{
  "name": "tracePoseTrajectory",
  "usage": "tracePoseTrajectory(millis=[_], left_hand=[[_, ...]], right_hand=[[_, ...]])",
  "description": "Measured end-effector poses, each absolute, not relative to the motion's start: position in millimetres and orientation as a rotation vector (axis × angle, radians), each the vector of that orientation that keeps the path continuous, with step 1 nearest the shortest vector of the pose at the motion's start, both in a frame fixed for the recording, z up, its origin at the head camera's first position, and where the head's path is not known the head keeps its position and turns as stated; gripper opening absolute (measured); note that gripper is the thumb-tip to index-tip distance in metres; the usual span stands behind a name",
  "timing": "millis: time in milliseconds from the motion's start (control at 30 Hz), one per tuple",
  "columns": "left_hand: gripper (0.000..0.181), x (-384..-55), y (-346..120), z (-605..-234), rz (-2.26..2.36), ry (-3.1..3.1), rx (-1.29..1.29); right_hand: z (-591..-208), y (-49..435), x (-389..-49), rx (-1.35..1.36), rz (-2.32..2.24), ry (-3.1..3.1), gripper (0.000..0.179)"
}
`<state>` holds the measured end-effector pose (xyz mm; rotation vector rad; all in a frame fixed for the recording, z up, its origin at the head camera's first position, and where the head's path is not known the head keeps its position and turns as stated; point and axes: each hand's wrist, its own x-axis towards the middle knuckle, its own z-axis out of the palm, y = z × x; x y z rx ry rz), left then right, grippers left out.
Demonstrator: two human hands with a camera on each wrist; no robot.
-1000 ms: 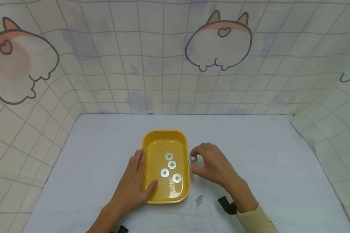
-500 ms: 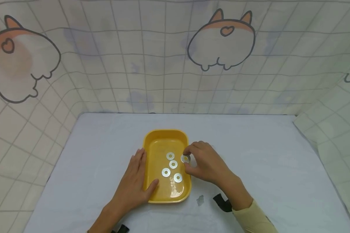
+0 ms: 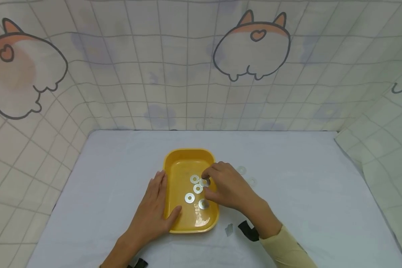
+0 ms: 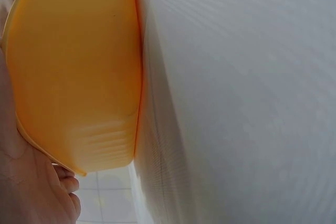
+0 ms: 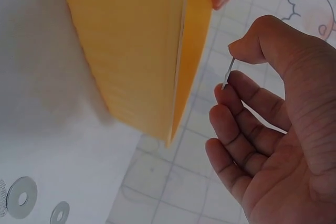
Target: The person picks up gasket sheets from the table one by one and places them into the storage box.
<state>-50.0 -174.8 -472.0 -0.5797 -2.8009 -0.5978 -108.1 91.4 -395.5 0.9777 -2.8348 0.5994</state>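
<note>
A yellow tray (image 3: 179,163) stands on the white-covered table, with several flat metal washers (image 3: 189,198) lying on its bottom. My left hand (image 3: 154,204) rests along the tray's left rim, fingers straight and thumb over the near left part. In the left wrist view the palm lies against the rim of the tray (image 4: 79,66). Over the tray's right half, my right hand (image 3: 229,186) pinches one washer (image 3: 204,182) between thumb and fingertips. Edge-on, that washer (image 5: 228,73) shows in the right wrist view, above the rim.
Right of the tray, two washers (image 3: 242,170) lie on the table, faint against the cloth; the right wrist view shows them as grey washers (image 5: 22,198). A grey patch (image 3: 229,230) marks the cloth near the front. A patterned curtain (image 3: 201,74) surrounds the table's back and sides.
My right hand has carried the pinched washer leftward from beside the tray's right rim to over its inside. Two washers on the table have come into sight behind it. The left hand stays put.
</note>
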Motion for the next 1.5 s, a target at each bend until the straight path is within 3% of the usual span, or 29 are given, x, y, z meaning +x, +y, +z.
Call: tracePoseTrajectory(millis=[1500], left_hand=[[0.098, -50, -175, -472, -0.579, -2.819, -0.578]], right_hand=[[-398, 54, -129, 1.144, 0.52, -2.804, 0.018]])
